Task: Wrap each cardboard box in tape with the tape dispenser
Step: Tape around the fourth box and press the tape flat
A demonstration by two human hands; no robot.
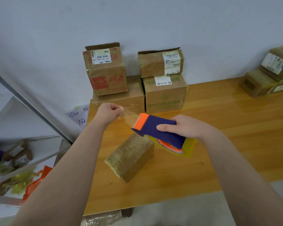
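A small cardboard box, covered in shiny tape, lies on the wooden table in front of me. Just above it, my right hand grips the blue and orange tape dispenser, whose yellowish tape roll hangs below. My left hand pinches the free end of the clear tape strip, which stretches from the dispenser's orange mouth to my fingers, above the table and left of the dispenser.
Several bigger cardboard boxes are stacked against the wall at the table's back. More taped boxes sit at the far right. Left of the table stand a white shelf with small parcels, an orange bag and a handwritten paper.
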